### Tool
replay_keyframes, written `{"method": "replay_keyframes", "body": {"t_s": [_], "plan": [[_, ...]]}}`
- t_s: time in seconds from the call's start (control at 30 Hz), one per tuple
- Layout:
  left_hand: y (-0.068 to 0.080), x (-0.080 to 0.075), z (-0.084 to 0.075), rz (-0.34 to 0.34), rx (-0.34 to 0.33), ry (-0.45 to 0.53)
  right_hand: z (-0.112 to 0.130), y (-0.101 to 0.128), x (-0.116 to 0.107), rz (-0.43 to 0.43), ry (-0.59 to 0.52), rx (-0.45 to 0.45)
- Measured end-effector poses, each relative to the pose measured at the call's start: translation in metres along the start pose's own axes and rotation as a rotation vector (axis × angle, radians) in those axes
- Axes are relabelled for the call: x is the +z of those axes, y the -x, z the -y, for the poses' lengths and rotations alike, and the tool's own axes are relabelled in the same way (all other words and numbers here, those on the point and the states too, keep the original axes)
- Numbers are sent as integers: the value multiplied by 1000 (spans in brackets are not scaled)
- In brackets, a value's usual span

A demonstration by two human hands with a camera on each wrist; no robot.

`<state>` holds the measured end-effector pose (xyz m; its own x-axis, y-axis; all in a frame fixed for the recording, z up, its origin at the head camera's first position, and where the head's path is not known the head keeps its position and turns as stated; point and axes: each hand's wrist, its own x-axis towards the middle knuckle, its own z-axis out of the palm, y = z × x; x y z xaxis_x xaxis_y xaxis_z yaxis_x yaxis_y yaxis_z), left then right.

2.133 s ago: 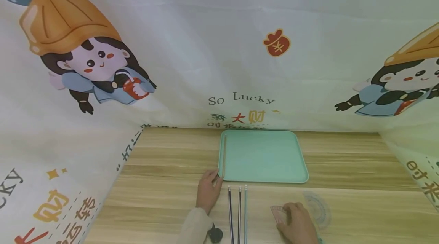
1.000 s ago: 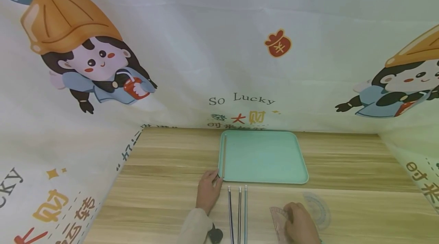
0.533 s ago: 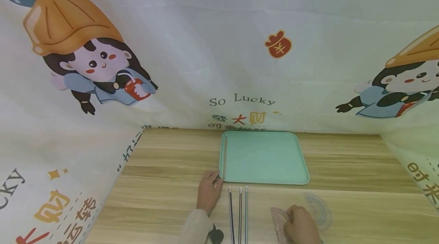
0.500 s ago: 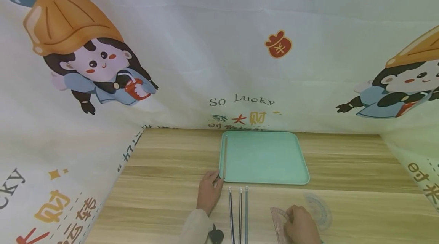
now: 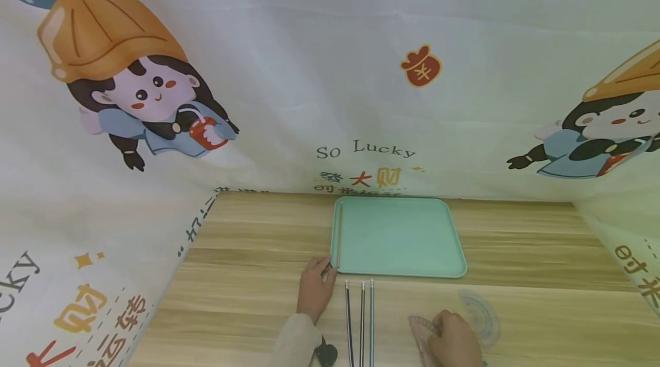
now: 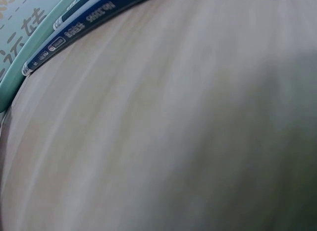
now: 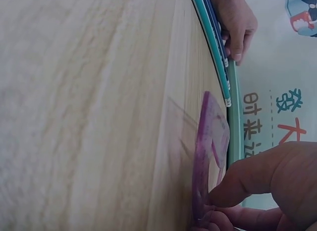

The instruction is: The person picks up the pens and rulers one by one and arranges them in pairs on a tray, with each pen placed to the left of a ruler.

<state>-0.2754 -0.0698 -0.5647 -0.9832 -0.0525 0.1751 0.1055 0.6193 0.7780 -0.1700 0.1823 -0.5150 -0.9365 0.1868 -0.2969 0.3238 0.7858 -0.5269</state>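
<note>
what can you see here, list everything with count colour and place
flat wood-grain table: 1, tan, under the items
cartoon-printed sheet backdrop: count unclear, white, behind and both sides
shallow rectangular tray: 1, mint green, table's far side
thin straight stick: 1, brown, tray's left side
slim white-tipped pencils: 3, two dark, one teal, in front of tray
see-through plastic measuring tool: 1, purple, right of pencils
semicircular plastic protractor: 1, clear, far right
rounded unidentified object: 1, black, bottom middle
sleeve: 1, cream, left arm
left hand: 1, bare, at tray's near-left corner
right hand: 1, bare, pinching measuring tool
</note>
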Motion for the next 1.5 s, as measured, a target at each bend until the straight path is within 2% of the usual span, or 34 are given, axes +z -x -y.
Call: {"method": "replay_keyframes", "body": {"t_s": [0.3, 0.53, 0.7, 1.1, 1.5], "plan": [[0, 0, -1, -10, 19, -9, 3, 0, 0, 8, -11, 5], [0, 0, -1, -4, -4, -12, 7, 1, -2, 46, -42, 23], [0, -1, -1, -3, 1, -16, 8, 2, -3, 42, -49, 0], [1, 1, 1, -12, 3, -38, 12, -1, -1, 47, -69, 20], [0, 1, 2, -3, -6, -22, 17, -8, -5, -9, -24, -83]]}}
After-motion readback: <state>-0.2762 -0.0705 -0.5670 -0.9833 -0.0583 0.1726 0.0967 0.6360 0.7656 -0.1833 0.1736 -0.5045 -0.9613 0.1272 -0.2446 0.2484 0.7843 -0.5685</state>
